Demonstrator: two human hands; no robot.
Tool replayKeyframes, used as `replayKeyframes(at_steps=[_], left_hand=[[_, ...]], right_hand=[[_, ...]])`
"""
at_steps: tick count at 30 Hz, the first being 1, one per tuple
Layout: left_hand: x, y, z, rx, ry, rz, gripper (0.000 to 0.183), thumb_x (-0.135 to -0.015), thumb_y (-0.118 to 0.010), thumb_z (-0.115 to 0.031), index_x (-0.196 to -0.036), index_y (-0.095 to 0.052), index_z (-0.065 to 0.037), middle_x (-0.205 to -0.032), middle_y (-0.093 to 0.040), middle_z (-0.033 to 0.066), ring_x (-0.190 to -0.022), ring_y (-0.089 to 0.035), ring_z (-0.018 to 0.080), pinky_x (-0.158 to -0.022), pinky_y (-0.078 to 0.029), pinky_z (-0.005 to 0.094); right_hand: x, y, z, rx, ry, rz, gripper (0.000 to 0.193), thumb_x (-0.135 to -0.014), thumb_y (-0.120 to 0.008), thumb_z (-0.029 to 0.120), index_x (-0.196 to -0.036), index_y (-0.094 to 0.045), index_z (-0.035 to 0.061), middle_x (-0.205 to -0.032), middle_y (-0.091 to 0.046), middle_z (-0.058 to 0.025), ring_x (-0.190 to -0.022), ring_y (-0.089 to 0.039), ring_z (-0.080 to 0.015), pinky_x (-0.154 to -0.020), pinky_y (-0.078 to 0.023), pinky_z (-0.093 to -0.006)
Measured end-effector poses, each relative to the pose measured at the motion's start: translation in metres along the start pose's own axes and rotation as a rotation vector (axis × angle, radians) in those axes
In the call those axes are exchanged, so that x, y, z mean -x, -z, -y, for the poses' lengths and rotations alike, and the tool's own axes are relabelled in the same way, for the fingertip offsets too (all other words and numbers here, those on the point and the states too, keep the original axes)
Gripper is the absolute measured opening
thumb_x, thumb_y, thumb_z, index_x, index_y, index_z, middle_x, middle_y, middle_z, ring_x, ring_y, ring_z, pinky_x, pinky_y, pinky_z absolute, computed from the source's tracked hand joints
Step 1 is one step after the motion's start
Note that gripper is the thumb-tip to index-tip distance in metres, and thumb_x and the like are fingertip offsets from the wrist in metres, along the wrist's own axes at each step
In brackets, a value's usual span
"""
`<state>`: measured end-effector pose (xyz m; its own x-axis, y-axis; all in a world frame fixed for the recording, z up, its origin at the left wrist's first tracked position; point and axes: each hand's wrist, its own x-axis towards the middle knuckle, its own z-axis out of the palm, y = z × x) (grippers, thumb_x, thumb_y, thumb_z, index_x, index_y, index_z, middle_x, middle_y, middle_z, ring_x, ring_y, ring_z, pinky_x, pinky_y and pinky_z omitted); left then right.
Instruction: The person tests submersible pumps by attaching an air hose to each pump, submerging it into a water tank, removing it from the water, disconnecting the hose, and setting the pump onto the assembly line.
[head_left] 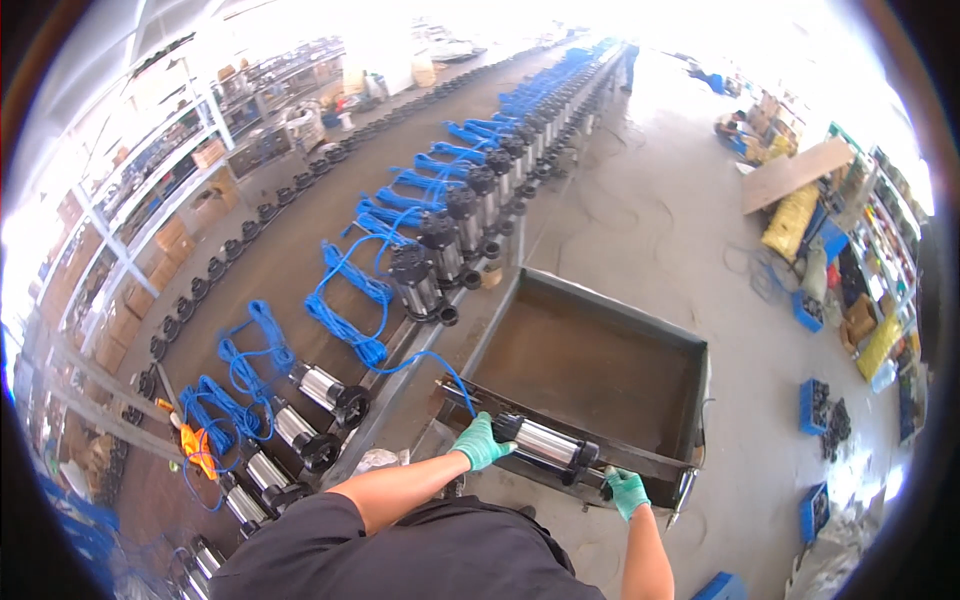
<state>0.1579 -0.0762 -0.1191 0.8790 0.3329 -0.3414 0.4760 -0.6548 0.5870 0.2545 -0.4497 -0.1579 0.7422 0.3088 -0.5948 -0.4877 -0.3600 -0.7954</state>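
A silver and black submersible pump lies on its side across the near edge of a metal water tank. My left hand, in a green glove, is closed round the pump's black left end, where a blue cable runs off to the upper left. Beyond the pump's right end, my gloved right hand has its fingers closed by the shaft. A small dark part shows at those fingertips; its kind is hidden.
Upright pumps with coiled blue cables line the bench. Several pumps lie at the left. Shelving stands farther left. Blue bins, a yellow sack and a leaning board are at the right.
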Motion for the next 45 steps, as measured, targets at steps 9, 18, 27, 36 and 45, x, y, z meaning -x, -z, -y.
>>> replayKeyframes(at_steps=[9, 18, 27, 36, 45], left_hand=[[0.001, 0.0, 0.005, -0.014, 0.0, -0.015, 0.096, -0.077, -0.08, -0.054, -0.135, -0.042, 0.012, -0.131, -0.056, 0.0346, -0.125, -0.057, 0.043, -0.104, -0.047, 0.0425], [0.006, -0.003, 0.006, 0.007, -0.004, -0.052, 0.094, -0.077, -0.081, -0.052, -0.134, -0.043, 0.011, -0.13, -0.056, 0.0342, -0.124, -0.057, 0.0432, -0.104, -0.047, 0.0422], [0.005, 0.003, -0.001, 0.059, -0.009, -0.043, 0.092, -0.077, -0.082, -0.05, -0.133, -0.043, 0.011, -0.128, -0.057, 0.0338, -0.122, -0.058, 0.0441, -0.103, -0.048, 0.0429], [0.008, 0.001, 0.004, 0.059, -0.002, -0.058, 0.089, -0.075, -0.083, -0.048, -0.131, -0.045, 0.01, -0.124, -0.059, 0.0335, -0.118, -0.06, 0.0445, -0.101, -0.049, 0.0436], [0.007, 0.0, 0.006, 0.295, -0.145, -0.105, 0.062, -0.072, -0.087, -0.029, -0.114, -0.054, 0.002, -0.104, -0.067, 0.0188, -0.096, -0.065, 0.0313, -0.09, -0.052, 0.043]], right_hand=[[0.02, -0.004, 0.001, 0.547, 0.53, -0.175, 0.064, -0.079, -0.085, 0.007, -0.138, -0.059, 0.0101, -0.087, -0.063, -0.0004, -0.069, -0.055, -0.0155, -0.069, -0.053, -0.0318], [0.004, -0.003, 0.012, 0.173, 0.015, -0.03, 0.036, -0.098, -0.068, 0.043, -0.097, -0.073, 0.0073, -0.065, -0.056, 0.0039, -0.053, -0.05, -0.0089, -0.05, -0.042, -0.0293], [-0.01, -0.016, -0.019, -0.018, 0.006, -0.165, 0.047, -0.1, -0.061, 0.051, -0.078, -0.067, 0.0091, -0.06, -0.056, 0.0011, -0.046, -0.048, -0.0108, -0.045, -0.039, -0.0296], [-0.006, -0.021, 0.01, -0.206, -0.254, -0.12, 0.043, -0.098, -0.063, 0.049, -0.073, -0.063, 0.0155, -0.061, -0.056, 0.0012, -0.048, -0.048, -0.0125, -0.044, -0.036, -0.0311], [0.055, -0.011, 0.01, 0.347, 0.162, -0.753, 0.041, -0.101, -0.057, 0.038, -0.107, -0.064, -0.0018, -0.104, -0.068, -0.027, -0.095, -0.062, -0.0465, -0.085, -0.049, -0.0477]])
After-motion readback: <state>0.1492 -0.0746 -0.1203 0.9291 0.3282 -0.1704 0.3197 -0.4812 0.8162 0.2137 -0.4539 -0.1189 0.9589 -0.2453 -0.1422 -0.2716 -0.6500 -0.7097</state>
